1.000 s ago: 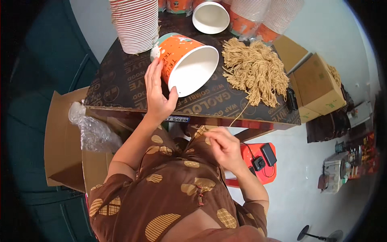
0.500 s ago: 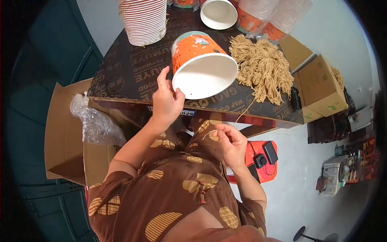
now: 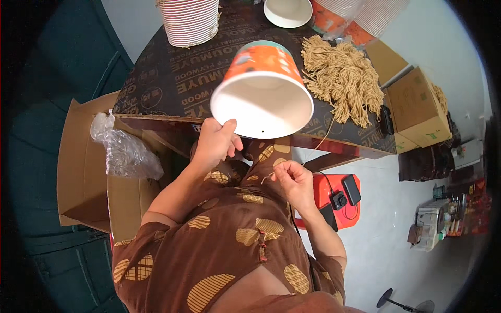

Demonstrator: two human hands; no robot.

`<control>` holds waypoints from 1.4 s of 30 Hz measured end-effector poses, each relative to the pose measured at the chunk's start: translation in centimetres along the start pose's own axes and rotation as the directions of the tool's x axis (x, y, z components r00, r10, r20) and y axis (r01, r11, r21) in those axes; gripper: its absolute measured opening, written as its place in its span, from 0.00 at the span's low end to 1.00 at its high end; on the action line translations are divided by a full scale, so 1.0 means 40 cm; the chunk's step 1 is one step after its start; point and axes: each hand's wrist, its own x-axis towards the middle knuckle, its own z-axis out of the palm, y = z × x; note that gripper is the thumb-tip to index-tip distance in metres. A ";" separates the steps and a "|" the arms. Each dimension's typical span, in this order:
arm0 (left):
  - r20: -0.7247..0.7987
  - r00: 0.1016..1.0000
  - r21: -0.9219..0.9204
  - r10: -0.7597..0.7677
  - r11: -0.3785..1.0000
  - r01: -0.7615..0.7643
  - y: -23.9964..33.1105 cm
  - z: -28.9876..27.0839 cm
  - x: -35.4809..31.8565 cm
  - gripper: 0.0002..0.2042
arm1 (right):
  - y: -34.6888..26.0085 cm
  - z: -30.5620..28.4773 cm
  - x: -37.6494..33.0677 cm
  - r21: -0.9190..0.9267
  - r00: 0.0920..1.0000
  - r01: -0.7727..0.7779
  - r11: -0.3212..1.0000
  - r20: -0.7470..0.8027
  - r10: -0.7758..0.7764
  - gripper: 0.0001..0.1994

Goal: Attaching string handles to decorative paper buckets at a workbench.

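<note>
An orange paper bucket [image 3: 263, 104] with a white inside lies tilted at the table's front edge, its mouth facing me. One small dark hole shows near the lower rim. My left hand [image 3: 215, 143] grips that rim at its lower left, thumb against the edge and fingers curled beneath. Lower and to the right, my right hand [image 3: 294, 185] pinches a thin tan string [image 3: 324, 136], and a short end sticks out left of the fingertips. This string leads up to a heap of tan strings [image 3: 344, 78] on the table.
A tall stack of nested paper buckets [image 3: 190, 23] stands at the far left of the dark table [image 3: 156, 88]. Another white bucket [image 3: 288, 13] lies behind. Cardboard boxes flank the table. A red stool [image 3: 339, 214] with small black devices is at my right.
The bucket has turned and come nearer, its hole shifting rightward along the lower rim. My left hand has moved down and now holds the rim. My right hand still pinches the string.
</note>
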 end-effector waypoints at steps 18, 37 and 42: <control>0.552 0.802 -0.757 0.229 0.540 0.368 -0.092 0.085 -0.045 0.25 | -0.080 0.030 0.002 0.356 0.973 0.219 0.909 -0.149 -0.176 0.06; 0.344 0.902 -0.759 0.262 0.643 0.102 -0.057 0.076 -0.078 0.17 | -0.059 0.019 0.006 -0.154 0.969 0.234 0.960 -0.042 -0.243 0.05; 0.396 0.882 -0.803 0.253 0.562 0.199 -0.075 0.073 -0.062 0.16 | -0.086 0.023 -0.006 -0.024 0.976 0.199 0.980 -0.089 -0.201 0.03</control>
